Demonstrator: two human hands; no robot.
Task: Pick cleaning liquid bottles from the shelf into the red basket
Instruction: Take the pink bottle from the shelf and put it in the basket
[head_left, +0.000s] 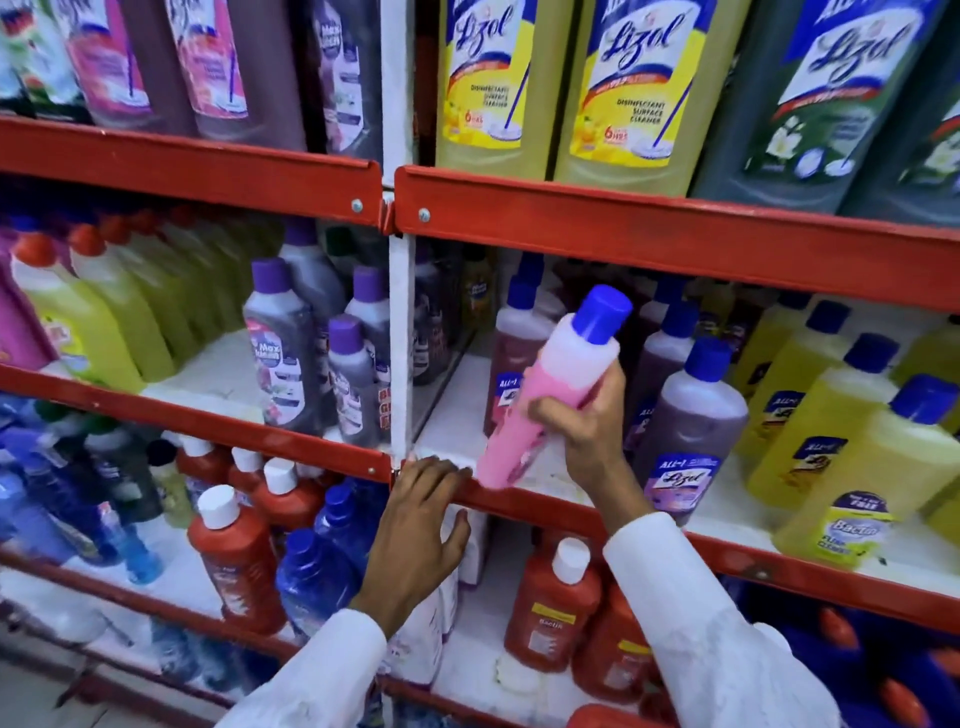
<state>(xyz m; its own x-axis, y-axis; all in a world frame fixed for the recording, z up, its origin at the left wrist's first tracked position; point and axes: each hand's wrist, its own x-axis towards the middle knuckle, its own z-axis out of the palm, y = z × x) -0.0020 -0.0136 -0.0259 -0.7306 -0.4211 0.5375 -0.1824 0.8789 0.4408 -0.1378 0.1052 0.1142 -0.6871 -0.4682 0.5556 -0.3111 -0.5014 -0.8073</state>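
My right hand (582, 421) grips a pink cleaning liquid bottle (540, 395) with a blue cap, tilted, in front of the middle shelf. My left hand (421, 525) rests with spread fingers on the red front rail of the middle shelf (311, 441), holding nothing. Purple Lizol bottles (685, 431) and yellow bottles (841, 467) stand on the white shelf board just right of the held bottle. A red rounded edge (597, 717) shows at the bottom; I cannot tell whether it is the basket.
Large yellow Lizol bottles (493, 88) fill the top shelf. Green and grey-purple bottles (291, 353) stand on the middle left shelf. Red bottles with white caps (234, 556) and blue bottles (317, 571) crowd the lower shelf. A white upright post (400, 332) divides the bays.
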